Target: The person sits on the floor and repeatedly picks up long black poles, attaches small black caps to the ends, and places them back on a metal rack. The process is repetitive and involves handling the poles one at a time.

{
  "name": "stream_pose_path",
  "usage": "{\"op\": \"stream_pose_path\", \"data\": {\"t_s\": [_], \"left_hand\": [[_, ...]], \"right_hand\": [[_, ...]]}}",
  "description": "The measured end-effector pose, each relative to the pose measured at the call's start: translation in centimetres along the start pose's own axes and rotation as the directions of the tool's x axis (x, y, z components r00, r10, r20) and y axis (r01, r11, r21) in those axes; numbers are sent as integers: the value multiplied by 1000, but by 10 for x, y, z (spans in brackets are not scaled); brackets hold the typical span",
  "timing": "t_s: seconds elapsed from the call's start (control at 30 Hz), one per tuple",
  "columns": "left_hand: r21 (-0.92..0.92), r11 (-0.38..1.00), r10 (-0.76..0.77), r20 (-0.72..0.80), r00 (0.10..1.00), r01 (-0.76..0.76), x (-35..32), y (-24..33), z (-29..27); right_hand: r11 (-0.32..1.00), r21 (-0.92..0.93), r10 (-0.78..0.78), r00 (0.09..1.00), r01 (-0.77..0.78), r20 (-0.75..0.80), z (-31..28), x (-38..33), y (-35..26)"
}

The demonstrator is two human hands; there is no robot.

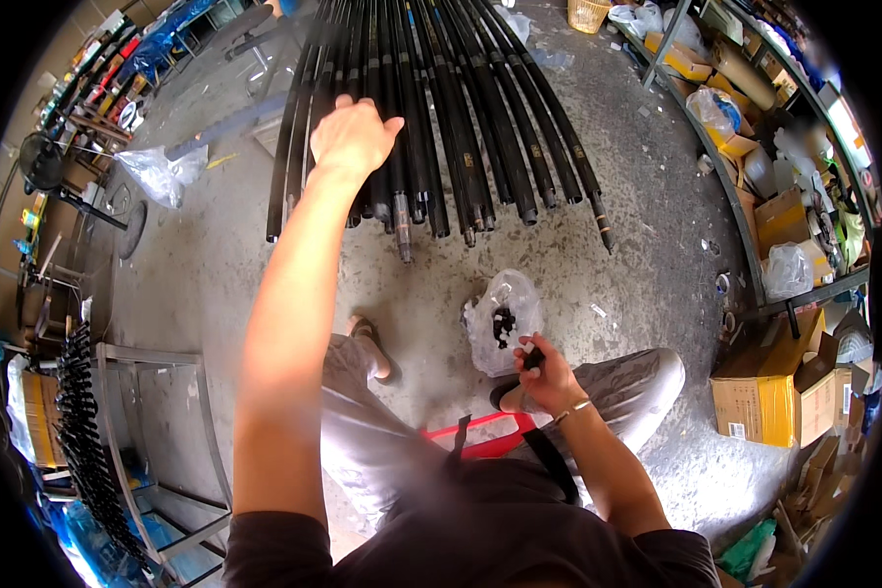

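Observation:
A row of long black poles (475,147) fans out ahead of me, their near ends toward my legs. My left hand (356,139) reaches over the left part of the row, its fingers curled down around a black pole; the fingertips are hidden. One pole end (402,227) near that hand looks clear or greyish. Close to my right knee, my right hand (551,379) is closed on a small black cap-like piece (533,358). Just beyond it on the floor sits an open clear plastic bag (513,294) with small black pieces (503,325) inside.
Shelving (755,225) with boxes and bags lines the right side, a cardboard box (764,387) below it. On the left are a metal frame (152,353), a bundle of black bristly rods (83,431), a fan (44,162) and a plastic bag (162,174). A red stool (490,446) is under me.

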State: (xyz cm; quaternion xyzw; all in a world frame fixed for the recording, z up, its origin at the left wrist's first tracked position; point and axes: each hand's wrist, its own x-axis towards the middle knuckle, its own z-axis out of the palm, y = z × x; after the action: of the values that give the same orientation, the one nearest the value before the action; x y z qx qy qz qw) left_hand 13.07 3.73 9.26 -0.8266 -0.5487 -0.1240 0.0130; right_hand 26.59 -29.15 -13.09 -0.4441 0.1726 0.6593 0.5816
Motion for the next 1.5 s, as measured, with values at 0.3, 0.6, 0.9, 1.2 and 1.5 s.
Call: {"op": "stream_pose_path", "data": {"t_s": [0.3,0.6,0.9,1.2,1.5], "left_hand": [[-267,925,165,-355,920,-269,-49,-37,-21],[-483,846,-157,-630,761,-225,-79,-109,12],[-794,544,-211,-442,872,-271,-92,-127,6],[-994,106,971,95,219,-40,-118,-48,14],[-914,339,801,158,577,-221,-101,-12,41]], "right_hand": [[978,174,153,963,-115,-221,-59,107,35],[998,33,-44,964,54,-262,-59,171,15],[972,-20,-234,959,234,-161,-37,151,-7],[634,465,-683,729,618,-37,99,-9,-123],[729,360,-672,710,582,211,163,12,-155]]}}
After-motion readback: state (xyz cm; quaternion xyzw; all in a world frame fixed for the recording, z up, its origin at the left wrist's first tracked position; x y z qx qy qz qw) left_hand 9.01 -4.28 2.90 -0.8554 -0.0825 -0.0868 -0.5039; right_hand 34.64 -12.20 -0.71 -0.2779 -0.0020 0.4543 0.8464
